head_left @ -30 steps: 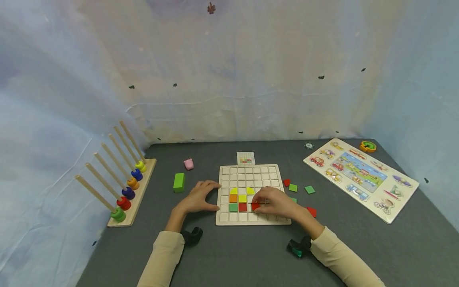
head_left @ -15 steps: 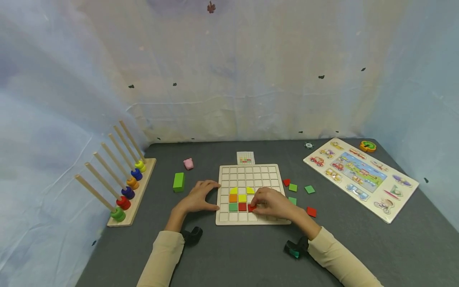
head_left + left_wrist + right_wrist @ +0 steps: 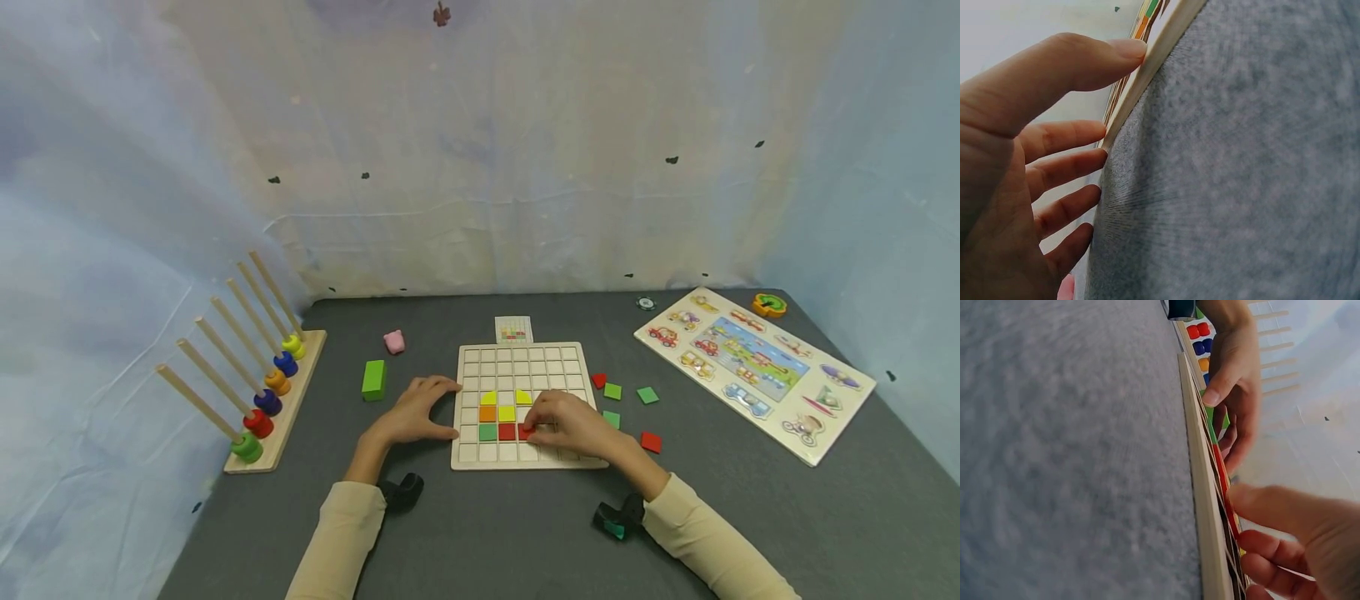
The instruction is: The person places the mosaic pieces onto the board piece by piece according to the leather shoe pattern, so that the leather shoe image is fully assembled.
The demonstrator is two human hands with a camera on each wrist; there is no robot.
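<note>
"Where's the red tile?"

"On the board, in the second row up from its near edge, fourth square from its left edge, just beside a second red tile."

"How's it held?"

"The right hand pinches it between thumb and curled fingertips, with only a small gap between them."

"And the left hand?"

"Fingers loosely spread, thumb well apart from them, tips touching the board's left edge."

"Anything around the board?"

"A card at its far edge, and loose tiles beyond its right edge."
</note>
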